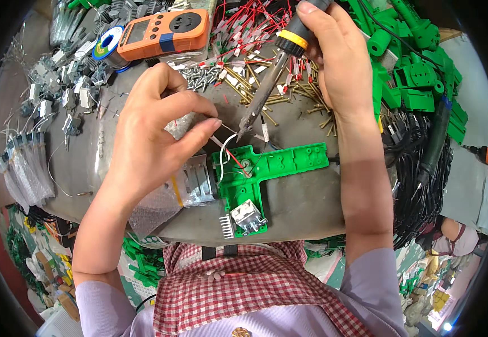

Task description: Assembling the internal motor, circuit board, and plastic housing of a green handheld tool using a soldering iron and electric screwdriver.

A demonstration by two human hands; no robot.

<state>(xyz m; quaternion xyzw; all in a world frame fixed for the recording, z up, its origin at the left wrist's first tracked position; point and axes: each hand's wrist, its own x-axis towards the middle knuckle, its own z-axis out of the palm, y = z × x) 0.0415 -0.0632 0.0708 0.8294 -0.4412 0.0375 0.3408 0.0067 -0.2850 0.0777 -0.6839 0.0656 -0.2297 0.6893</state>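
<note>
My right hand [339, 56] grips the dark handle of a soldering iron [266, 78] with a yellow ring, its tip slanting down to the left. My left hand [160, 121] is closed, thumb and forefinger pinching a thin wire beside the iron's tip. White and red leads [230, 154] rise to that tip from a green plastic housing half [292, 162] on the table. A white and metal switch-like part [247, 216] sits at the housing's near end, by a row of metal fins. What the tip touches is too small to make out.
An orange multimeter [165, 33] and a solder spool [109, 42] lie at the back left. Loose screws [244, 78] and red leads are heaped behind the iron. Green housings [418, 73] and black cables [418, 196] pile up right; bubble-wrapped parts [157, 210] lie under my left forearm.
</note>
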